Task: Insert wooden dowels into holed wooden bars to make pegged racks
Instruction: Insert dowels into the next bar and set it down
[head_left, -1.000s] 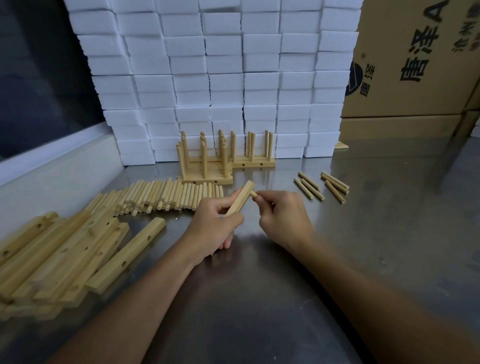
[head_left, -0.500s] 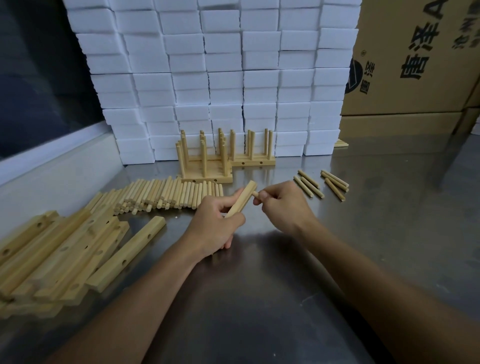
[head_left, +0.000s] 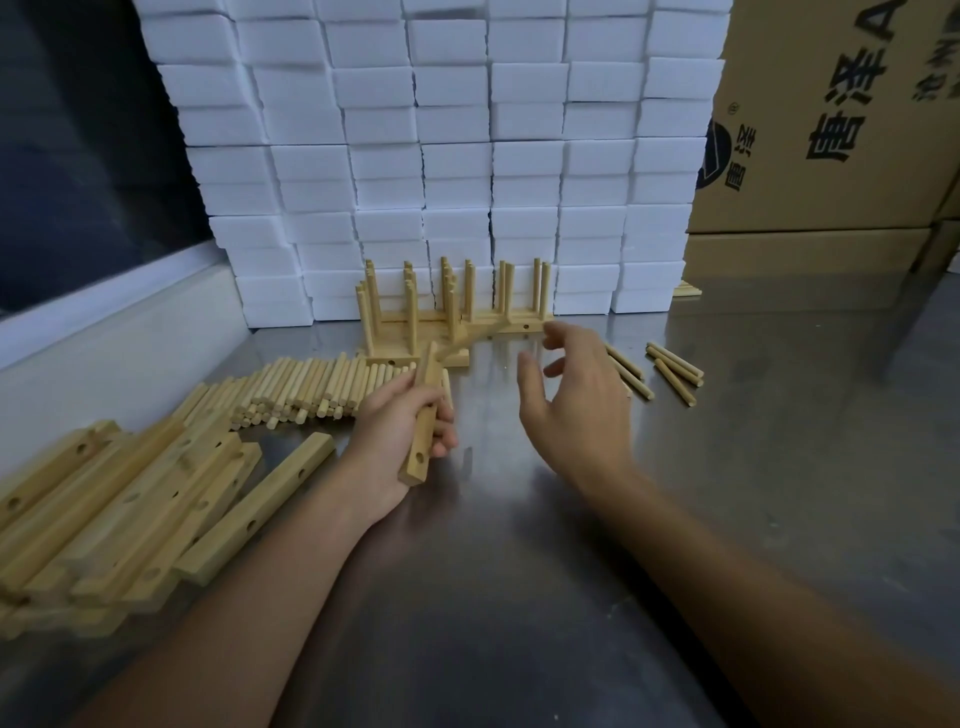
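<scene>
left hand (head_left: 400, 431) grips holed bar (head_left: 422, 415) | right hand (head_left: 571, 400) spread, empty

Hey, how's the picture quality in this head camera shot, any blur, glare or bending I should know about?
Head view: the right hand is smeared by motion blur, as is the dowel sticking out of the bar in the left hand; the steel table shows soft reflections, not harsh glare; the wide lens bows the stacked white blocks near the edges; the bar pile at lower left looks soft.
</scene>
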